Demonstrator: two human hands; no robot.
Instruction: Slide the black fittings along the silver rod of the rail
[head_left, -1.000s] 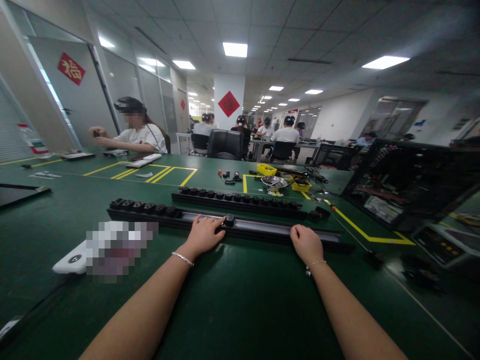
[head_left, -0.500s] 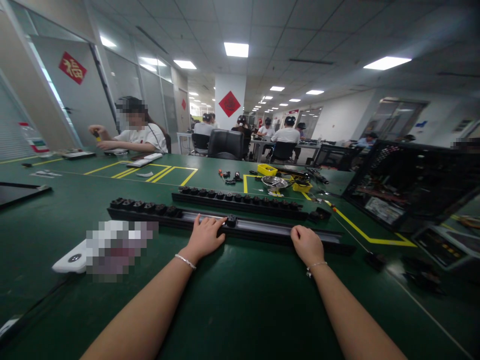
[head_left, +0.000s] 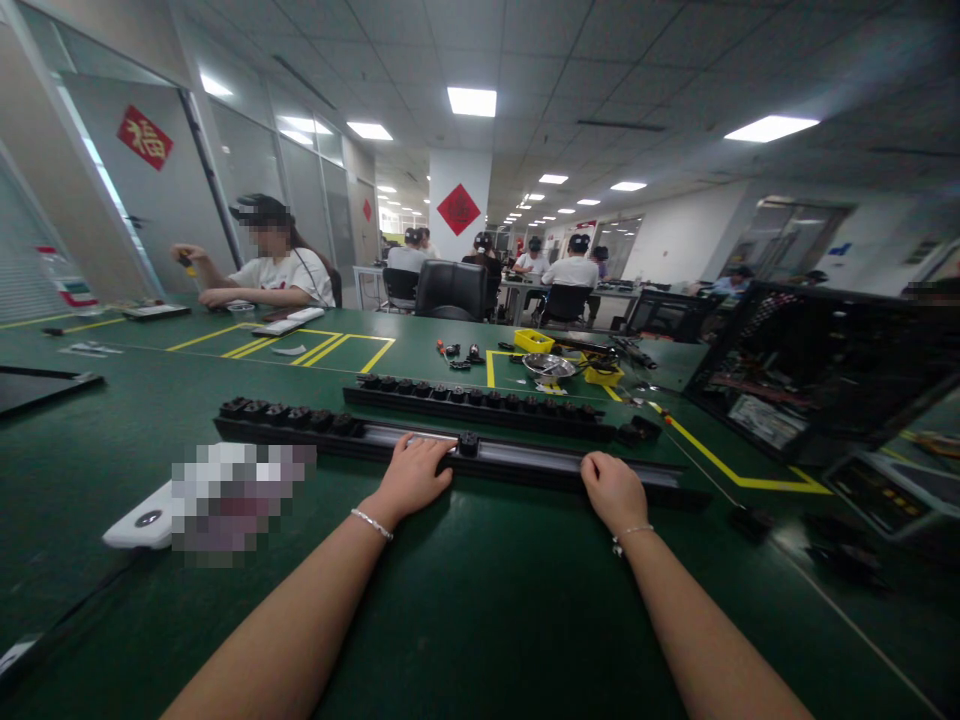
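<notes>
**Left hand [head_left: 415, 476] beside a lone block [head_left: 469, 444]**

Head view: the block sits in the middle of the near rail [head_left: 540, 458], apart from the row of blocks [head_left: 300, 415] at its left end. The left hand is open, fingers stretched over the rail, fingertips just beside the lone block; whether they touch it is unclear. The right hand [head_left: 615, 492] curls around the rail's near edge, gripping it farther right. Beyond lies the far rail [head_left: 480, 411], lined with blocks, on the green tabletop [head_left: 480, 610].

Matt black plastic block [head_left: 469, 444], dark rail [head_left: 517, 473] with smooth silvery channel [head_left: 521, 454], faintly glossy green tabletop [head_left: 480, 600], shiny metal bowl [head_left: 549, 369]
</notes>
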